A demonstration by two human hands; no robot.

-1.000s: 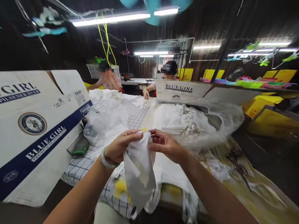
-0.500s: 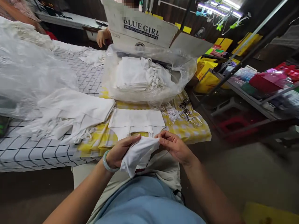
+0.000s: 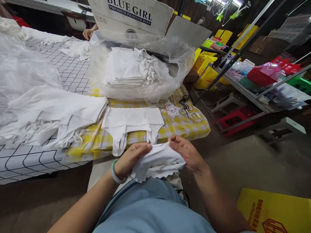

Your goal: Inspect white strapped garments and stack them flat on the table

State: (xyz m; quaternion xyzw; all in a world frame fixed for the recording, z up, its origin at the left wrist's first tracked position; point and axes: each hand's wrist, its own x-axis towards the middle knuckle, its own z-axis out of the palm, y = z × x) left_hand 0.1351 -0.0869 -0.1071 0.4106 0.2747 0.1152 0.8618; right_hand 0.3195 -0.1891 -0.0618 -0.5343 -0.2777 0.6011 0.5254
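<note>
A white garment point(image 3: 160, 161) is stretched between my two hands above my lap, one wavy edge hanging down. My left hand point(image 3: 133, 158), with a pale green bangle on the wrist, pinches it at its left end. Thumb and fingers of my right hand point(image 3: 186, 152) grip its upper right edge. Just beyond lies a white strappy top point(image 3: 133, 118), spread flat with its straps toward me on a yellow checked cloth point(image 3: 94, 142). To the left is a pile of similar white garments point(image 3: 58, 106), straps trailing.
A carton point(image 3: 131, 16) lined with clear plastic holds a stack of folded white garments point(image 3: 125, 66). Scissors point(image 3: 185, 105) lie beside white scraps point(image 3: 173, 110). Another person's hand point(image 3: 88, 33) shows behind the carton. A metal rack point(image 3: 245, 90) stands right, a yellow box point(image 3: 274, 210) lower right.
The garment has been spread wider between my hands, its right end now further right. My view has shifted, so the table sits further left and the flat top shows more fully.
</note>
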